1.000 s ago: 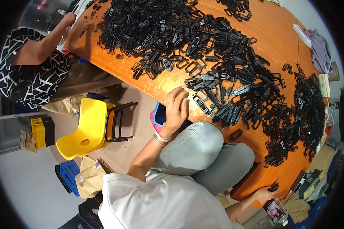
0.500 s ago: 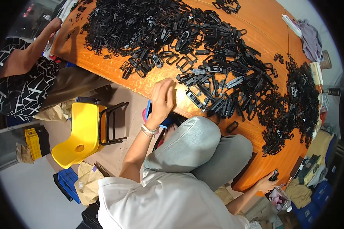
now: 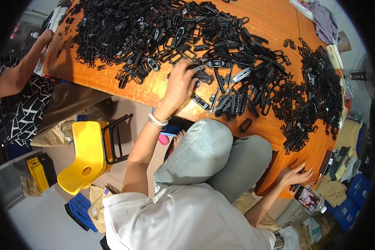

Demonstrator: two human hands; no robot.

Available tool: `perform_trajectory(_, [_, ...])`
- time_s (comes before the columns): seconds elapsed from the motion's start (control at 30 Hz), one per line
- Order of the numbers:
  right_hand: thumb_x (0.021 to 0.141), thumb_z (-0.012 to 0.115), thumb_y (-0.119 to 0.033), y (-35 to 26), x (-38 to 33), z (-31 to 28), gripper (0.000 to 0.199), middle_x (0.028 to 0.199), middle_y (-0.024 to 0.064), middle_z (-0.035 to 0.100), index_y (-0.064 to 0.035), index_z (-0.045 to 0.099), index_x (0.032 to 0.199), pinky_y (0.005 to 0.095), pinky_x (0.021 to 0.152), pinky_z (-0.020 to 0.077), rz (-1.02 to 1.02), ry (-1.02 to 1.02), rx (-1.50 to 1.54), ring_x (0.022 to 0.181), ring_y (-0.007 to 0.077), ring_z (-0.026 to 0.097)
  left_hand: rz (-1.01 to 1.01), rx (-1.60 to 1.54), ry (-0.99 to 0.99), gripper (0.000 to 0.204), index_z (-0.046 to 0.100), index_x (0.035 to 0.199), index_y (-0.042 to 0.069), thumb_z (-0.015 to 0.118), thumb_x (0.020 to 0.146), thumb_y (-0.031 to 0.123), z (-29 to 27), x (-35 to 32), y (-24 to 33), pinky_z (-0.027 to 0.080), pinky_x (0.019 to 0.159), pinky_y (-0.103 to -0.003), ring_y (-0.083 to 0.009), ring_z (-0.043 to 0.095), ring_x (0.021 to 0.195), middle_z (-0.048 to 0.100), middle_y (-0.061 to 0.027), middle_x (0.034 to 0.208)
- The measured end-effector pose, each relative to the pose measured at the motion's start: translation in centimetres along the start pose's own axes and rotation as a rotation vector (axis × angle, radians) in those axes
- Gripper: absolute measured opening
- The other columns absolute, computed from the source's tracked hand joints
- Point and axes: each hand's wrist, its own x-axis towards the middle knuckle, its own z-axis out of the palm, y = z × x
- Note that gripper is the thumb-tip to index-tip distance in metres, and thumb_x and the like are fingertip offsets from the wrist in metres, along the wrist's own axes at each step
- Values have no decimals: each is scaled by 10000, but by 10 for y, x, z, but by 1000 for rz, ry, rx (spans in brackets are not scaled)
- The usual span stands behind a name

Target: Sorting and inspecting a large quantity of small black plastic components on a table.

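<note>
My left hand [image 3: 181,84] reaches over the near edge of the heap, its fingers curled on a few black plastic pieces [image 3: 203,76] that look smeared by motion. Long black clip-like parts and oblong frames make up the large heap [image 3: 150,31] around it. Off to the right, my right hand [image 3: 295,176] hangs above the table's near right corner, fingers spread apart. Small dark pieces show by its fingertips and just under the palm; I cannot make out their shape. Beside that hand, a phone [image 3: 308,198] with a lit screen stands in a clear holder.
A second heap of thin black frames [image 3: 316,89] covers the right of the orange wooden table [image 3: 108,79]. At left, another person's arm [image 3: 27,66] rests by the table's edge. A yellow chair [image 3: 87,146], blue crates [image 3: 82,208] and paper bags [image 3: 99,204] stand on the floor.
My left hand has moved from the table edge forward onto the black pieces. My right hand has spread its fingers from around a small black piece. The whole view has shifted slightly.
</note>
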Motion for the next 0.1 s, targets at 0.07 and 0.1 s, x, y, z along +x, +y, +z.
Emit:
perform_trajectory(0.07, [887,523,-351,-27,4,12,503,1332,202,368,2,464,1240,475,1006,294,-94,-85,111,1214,347,365,-130,-191,85,241,548,901,-19,675,703,32,-2,-3,1,404,895,-394,-330,487,1037,514,-177,1079])
perform_trajectory(0.1, [874,549,-349,-37,8,17,517,1352,187,350,-20,452,1260,466,1034,267,-187,-183,246,1241,344,335,-128,-197,79,241,548,901,-19,675,703,32,0,-3,3,404,895,-394,-330,487,1037,514,-177,1079])
